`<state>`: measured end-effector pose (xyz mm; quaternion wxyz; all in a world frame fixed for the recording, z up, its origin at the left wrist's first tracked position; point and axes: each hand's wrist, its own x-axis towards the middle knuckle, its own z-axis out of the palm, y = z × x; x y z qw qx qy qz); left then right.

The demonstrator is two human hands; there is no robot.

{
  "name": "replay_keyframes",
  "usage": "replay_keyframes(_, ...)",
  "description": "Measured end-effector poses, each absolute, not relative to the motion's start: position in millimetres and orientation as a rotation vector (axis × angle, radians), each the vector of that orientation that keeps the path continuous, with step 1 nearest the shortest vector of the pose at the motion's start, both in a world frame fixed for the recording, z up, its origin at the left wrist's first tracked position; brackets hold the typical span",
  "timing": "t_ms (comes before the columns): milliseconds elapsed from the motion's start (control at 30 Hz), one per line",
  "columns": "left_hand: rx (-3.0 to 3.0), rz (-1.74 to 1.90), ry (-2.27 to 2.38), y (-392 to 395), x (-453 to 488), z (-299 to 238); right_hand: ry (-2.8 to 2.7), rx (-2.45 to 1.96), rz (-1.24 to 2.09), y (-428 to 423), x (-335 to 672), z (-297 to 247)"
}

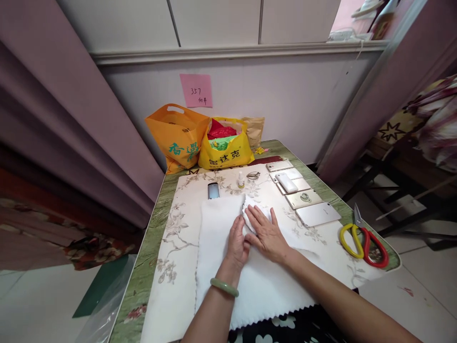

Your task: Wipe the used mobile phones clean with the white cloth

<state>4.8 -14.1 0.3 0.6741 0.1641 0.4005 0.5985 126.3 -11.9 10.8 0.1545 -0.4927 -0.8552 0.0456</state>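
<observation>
A white cloth (214, 238) with a scalloped edge lies spread over the near part of the table, one part folded over at its far side. My left hand (238, 240), with a green bangle on its wrist, rests on its side; its fingers are closed together at the edge of the fold. Flat on the folded part lies my right hand (267, 234), fingers stretched out and a little apart. Just beyond the cloth are a small dark-edged blue device (213, 190), a small white bottle (241, 180) and a pair of glasses (253, 176).
Several phones (317, 214) lie along the right side. Scissors (360, 238) with yellow and red handles sit near the right edge. An orange bag (178, 138), a yellow bag (228, 155) and a brown paper bag (254, 129) stand at the back against the wall.
</observation>
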Motion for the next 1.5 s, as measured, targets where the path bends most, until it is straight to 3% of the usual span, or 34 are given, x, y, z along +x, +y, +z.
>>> replay_keyframes(200,0.363,1.317,0.721,-12.3,6.9,4.2,-2.414,-1.467,0.088,12.1,126.5,11.0)
replay_keyframes(533,0.124,1.224,0.872,-16.7,1.0,18.9,-2.593,-1.172,0.084,-44.9,138.3,9.4)
replay_keyframes(800,0.164,1.257,0.692,-12.4,3.5,14.2,-2.529,-1.38,0.285,8.2,130.9,13.0)
replay_keyframes(933,0.198,1.244,0.578,-11.6,3.3,11.6,-2.43,-1.442,0.226,11.4,138.5,19.7)
replay_keyframes(1267,0.13,1.269,0.737,-13.8,3.6,13.1,-2.56,-1.136,0.226,-55.6,145.5,17.6)
replay_keyframes(1500,0.113,1.261,0.765,-15.2,4.0,11.9,-2.307,-1.117,0.274,-29.6,138.5,31.9)
